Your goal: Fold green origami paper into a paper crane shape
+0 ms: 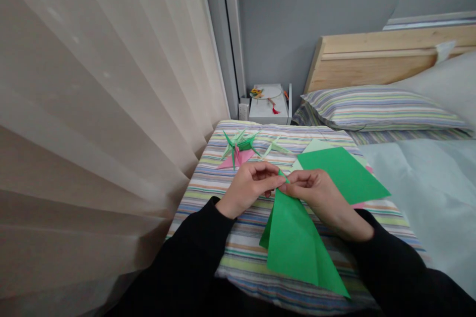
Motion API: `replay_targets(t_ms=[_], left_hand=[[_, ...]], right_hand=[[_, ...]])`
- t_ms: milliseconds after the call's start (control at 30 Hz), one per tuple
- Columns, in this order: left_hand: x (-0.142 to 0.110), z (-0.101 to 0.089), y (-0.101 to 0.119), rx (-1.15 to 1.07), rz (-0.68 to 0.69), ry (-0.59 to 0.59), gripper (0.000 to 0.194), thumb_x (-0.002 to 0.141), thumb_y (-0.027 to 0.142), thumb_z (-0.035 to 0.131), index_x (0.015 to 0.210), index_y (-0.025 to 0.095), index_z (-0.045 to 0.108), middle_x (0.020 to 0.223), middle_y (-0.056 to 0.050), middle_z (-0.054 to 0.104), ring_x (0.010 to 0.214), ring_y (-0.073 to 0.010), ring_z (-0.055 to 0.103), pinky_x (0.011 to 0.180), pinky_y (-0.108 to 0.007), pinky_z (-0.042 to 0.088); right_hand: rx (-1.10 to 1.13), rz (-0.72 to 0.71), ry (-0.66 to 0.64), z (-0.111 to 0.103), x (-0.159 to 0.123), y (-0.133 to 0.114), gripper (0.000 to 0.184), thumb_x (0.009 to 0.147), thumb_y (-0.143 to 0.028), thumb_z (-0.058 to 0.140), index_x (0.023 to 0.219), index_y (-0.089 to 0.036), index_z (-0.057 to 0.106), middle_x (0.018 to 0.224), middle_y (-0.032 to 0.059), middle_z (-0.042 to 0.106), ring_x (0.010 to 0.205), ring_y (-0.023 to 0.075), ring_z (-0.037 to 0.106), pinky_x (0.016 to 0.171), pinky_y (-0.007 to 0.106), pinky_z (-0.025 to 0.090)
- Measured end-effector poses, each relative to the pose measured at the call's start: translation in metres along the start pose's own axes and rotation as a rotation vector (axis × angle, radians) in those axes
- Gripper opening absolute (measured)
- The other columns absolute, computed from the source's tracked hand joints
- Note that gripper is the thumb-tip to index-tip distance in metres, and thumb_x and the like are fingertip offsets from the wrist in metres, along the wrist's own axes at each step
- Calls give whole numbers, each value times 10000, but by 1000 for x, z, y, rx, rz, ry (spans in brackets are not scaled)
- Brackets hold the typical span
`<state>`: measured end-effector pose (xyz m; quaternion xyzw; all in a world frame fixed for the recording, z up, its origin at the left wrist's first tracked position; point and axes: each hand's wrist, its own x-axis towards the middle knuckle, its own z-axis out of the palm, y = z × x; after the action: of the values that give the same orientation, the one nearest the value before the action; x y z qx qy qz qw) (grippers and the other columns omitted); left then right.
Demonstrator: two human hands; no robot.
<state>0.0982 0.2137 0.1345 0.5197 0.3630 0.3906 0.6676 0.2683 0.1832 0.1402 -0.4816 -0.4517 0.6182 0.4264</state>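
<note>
A partly folded sheet of green origami paper (297, 242) hangs down from my fingers, its lower edge wide and spread into flaps. My left hand (255, 185) pinches its narrow upper end between thumb and fingers. Right beside it, my right hand (316, 190) grips the same end, thumb on the near side. The fingers cover part of the tip, so its exact fold is hidden. Beyond my left hand lie several folded paper cranes (243, 144) in green, pale green and pink. A flat green sheet (344, 173) rests on pale green and pink paper to the right.
A striped cloth (201, 178) covers the surface under the papers. To the left hangs a pleated curtain (111, 109). A bed with a striped pillow (386, 109) and wooden headboard (372, 64) stands at right. Small ornaments lie on a white cabinet (267, 113) at the back.
</note>
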Motion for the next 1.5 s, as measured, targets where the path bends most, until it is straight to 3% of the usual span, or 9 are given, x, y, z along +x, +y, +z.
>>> replay_targets(t_ms=[200, 767, 1000, 1133, 1233, 1500], left_hand=[[0, 2, 0, -7, 14, 57, 304, 570, 314, 934, 685, 119, 731, 611, 10, 647, 541, -83, 546, 526, -222, 426], [0, 0, -2, -89, -2, 81, 211, 642, 304, 882, 657, 137, 754, 544, 23, 590, 512, -70, 485, 513, -232, 346], [2, -2, -1, -168, 38, 220, 265, 658, 328, 877, 628, 138, 695, 567, 35, 546, 520, -48, 440, 495, -200, 315], [0, -4, -1, -175, 17, 130, 310, 742, 427, 804, 721, 130, 716, 629, 12, 575, 546, -69, 491, 494, -202, 352], [-2, -2, 0, -57, 16, 45, 301, 668, 376, 866, 722, 126, 708, 610, 19, 583, 534, -74, 492, 509, -215, 377], [-2, 1, -1, 31, 3, 70, 311, 644, 383, 885, 685, 123, 719, 635, 6, 626, 571, -90, 527, 559, -239, 411]], right_hand=[[-53, -12, 41, 0, 2, 5, 290, 565, -364, 886, 594, -150, 691, 546, -8, 620, 512, 81, 443, 487, 235, 282], [-38, 21, 10, 4, 0, 11, 298, 568, -355, 886, 585, -163, 659, 516, -28, 596, 462, 68, 425, 470, 231, 276], [-77, 55, -12, 6, 0, 9, 361, 536, -406, 907, 587, -174, 635, 504, -40, 574, 451, 72, 419, 451, 230, 274], [-52, 28, 12, 6, 1, 8, 361, 530, -394, 903, 559, -172, 620, 484, -49, 549, 446, 63, 400, 454, 226, 266], [-56, 16, 13, 4, 2, 8, 332, 552, -392, 885, 561, -169, 639, 499, -36, 567, 466, 73, 420, 462, 229, 287], [-77, 8, 22, 3, 3, 11, 335, 569, -409, 873, 581, -179, 631, 522, -12, 611, 470, 95, 460, 452, 239, 307]])
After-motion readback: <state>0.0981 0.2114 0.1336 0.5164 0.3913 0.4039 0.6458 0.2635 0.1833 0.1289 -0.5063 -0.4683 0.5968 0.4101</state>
